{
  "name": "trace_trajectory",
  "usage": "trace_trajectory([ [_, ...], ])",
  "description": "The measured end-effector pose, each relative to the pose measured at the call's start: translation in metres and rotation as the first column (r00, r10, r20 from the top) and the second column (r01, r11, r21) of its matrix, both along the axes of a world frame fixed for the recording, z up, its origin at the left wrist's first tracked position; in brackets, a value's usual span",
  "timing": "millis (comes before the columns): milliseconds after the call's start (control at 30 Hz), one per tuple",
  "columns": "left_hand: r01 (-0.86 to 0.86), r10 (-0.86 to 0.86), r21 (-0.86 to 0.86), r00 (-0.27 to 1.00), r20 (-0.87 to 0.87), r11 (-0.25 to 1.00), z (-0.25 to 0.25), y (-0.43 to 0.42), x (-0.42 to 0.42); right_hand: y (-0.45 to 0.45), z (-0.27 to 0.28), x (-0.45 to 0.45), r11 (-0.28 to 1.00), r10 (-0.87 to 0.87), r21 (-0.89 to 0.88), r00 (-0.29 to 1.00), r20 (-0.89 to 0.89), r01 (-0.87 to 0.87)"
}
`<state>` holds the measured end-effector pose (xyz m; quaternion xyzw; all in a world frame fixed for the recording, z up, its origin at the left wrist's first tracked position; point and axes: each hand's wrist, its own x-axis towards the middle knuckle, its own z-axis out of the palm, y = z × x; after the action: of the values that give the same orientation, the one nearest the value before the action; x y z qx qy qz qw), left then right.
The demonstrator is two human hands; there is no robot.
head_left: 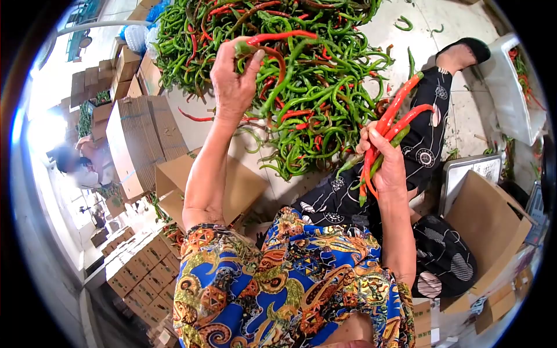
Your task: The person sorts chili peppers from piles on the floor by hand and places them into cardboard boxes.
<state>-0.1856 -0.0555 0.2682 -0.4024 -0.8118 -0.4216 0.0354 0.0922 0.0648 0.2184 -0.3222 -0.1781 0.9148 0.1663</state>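
Now, left hand (235,78): at 11 o'clock, thumb and fingers pinched almost together on the stem end of a red chili pepper (287,36), its tip towards 3 o'clock; a brownish-red chili (282,61) curves just below, and whether it is gripped too cannot be told.
Right hand (387,159): at 3 o'clock, fingers closed around a small bunch of chilies (400,100), red and green, fanning towards 1 o'clock.
Chili pile (331,95): at 12 o'clock, on the pale tiled floor (470,124), mostly green with scattered red.
White crate (510,90): at 2 o'clock, tilted.
Open cardboard box (487,229): between 3 and 4 o'clock, beside the patterned trousers (426,155).
Stacked cartons (145,269): at 8 o'clock.
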Motion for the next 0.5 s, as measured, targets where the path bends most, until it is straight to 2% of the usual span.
trace_trajectory([
  [33, 0.002, 0.003, 0.047, 0.995, -0.098, 0.999, 0.007, 0.005, -0.001, 0.001, 0.001, 0.0, 1.0, -0.004, 0.01, 1.0, 0.002, 0.004],
  [133, -0.012, 0.01, -0.011, 0.993, -0.119, 1.0, 0.025, 0.01, -0.007, 0.003, 0.003, 0.001, 1.0, -0.018, 0.012, 1.0, 0.008, 0.018],
  [167, 0.013, -0.018, -0.025, 0.98, -0.199, 1.0, 0.033, 0.012, -0.007, 0.003, 0.003, 0.002, 1.0, -0.024, 0.011, 1.0, 0.007, 0.024],
  [267, 0.088, -0.096, -0.049, 0.979, -0.182, 0.995, 0.053, 0.022, -0.001, 0.005, 0.008, 0.004, 0.998, -0.065, 0.022, 0.998, -0.014, 0.066],
  [333, 0.174, -0.174, -0.085, 0.985, 0.009, 0.981, 0.054, 0.026, -0.004, 0.009, 0.014, 0.007, 0.997, -0.069, 0.039, 0.996, -0.065, 0.071],
  [400, 0.218, -0.193, -0.07, 0.946, 0.262, 0.974, 0.062, 0.03, 0.0, 0.017, 0.021, 0.007, 0.985, -0.047, 0.165, 0.998, -0.043, 0.054],
  [433, 0.25, -0.223, -0.04, 0.918, 0.326, 0.967, 0.066, 0.035, 0.003, 0.021, 0.026, 0.007, 0.973, -0.037, 0.226, 0.999, -0.029, 0.042],
  [500, 0.3, -0.277, 0.021, 0.847, 0.454, 0.954, 0.071, 0.041, 0.009, 0.029, 0.044, -0.002, 0.946, -0.131, 0.313, 0.983, 0.132, 0.084],
])
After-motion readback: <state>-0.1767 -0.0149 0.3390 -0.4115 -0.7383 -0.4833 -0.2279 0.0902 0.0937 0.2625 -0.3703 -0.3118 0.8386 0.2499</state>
